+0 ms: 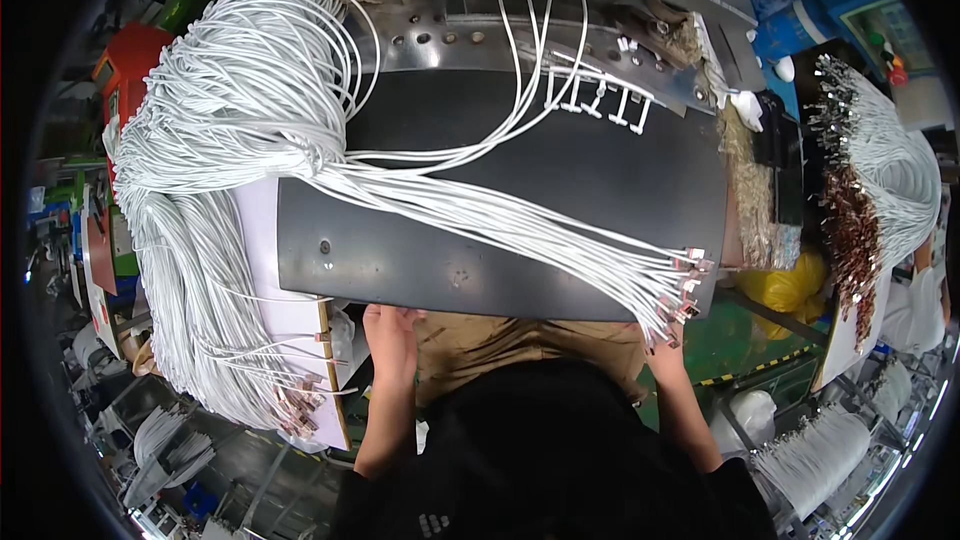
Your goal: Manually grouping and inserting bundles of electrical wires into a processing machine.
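Dark counter (420, 258) mid-frame carries white cables (500, 217); left hand (393, 328) at its lower edge, right hand (662, 358) beside cable tips (690, 285); can't tell how open.

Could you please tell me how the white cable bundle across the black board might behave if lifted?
The white cable bundle would probably be floppy, since its upper-left part curls into loops. Its connector ends might fan apart, as they already splay.
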A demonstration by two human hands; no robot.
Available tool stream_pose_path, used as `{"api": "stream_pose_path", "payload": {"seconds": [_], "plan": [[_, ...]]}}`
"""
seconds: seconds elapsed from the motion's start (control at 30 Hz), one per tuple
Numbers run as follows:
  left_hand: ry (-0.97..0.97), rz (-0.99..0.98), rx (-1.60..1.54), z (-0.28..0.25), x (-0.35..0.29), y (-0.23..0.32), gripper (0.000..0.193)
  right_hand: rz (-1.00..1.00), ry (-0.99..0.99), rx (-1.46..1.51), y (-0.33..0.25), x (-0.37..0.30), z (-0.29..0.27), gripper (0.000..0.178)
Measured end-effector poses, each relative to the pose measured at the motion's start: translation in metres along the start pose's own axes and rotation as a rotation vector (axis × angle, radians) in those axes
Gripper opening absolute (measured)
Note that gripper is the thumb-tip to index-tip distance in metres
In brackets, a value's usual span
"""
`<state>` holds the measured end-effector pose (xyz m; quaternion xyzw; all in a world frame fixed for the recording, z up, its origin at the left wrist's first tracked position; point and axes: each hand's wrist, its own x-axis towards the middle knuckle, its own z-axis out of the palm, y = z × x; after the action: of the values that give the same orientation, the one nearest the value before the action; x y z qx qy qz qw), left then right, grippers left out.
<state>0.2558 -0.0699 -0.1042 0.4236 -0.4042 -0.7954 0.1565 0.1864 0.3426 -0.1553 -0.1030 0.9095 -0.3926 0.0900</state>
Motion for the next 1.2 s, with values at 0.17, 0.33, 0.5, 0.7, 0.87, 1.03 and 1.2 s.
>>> {"api": "stream_pose_path", "payload": {"seconds": [0.17,0.33,0.5,0.7,0.87,1.03,1.2], "plan": [[0.001,-0.004,-0.008,-0.006,0.001,-0.001,0.018,0.36,-0.311,0.335,0.014,-0.006,-0.01,0.055],[-0.027,0.078,0.052,-0.018,0.003,-0.005,0.019,-0.228,-0.208,0.115,0.016,0.007,0.004,0.051],[-0.02,0.065,0.065,-0.016,0.009,-0.008,0.025,-0.193,0.043,-0.014,-0.009,0.007,0.021,0.036],[0.024,0.351,0.638,-0.001,-0.007,-0.028,0.036,0.423,-0.608,0.275,-0.098,0.038,0.02,0.035],[-0.517,0.938,1.009,0.018,-0.046,-0.025,0.025,-0.431,-1.013,0.414,-0.208,0.082,-0.048,0.031],[-0.853,1.355,1.225,0.144,-0.065,0.035,0.051,-0.723,0.031,-0.105,-0.217,0.185,-0.073,0.037],[-1.059,1.423,1.434,0.209,-0.027,0.015,0.056,-0.715,-0.041,-0.365,-0.179,0.226,-0.044,0.046]]}}
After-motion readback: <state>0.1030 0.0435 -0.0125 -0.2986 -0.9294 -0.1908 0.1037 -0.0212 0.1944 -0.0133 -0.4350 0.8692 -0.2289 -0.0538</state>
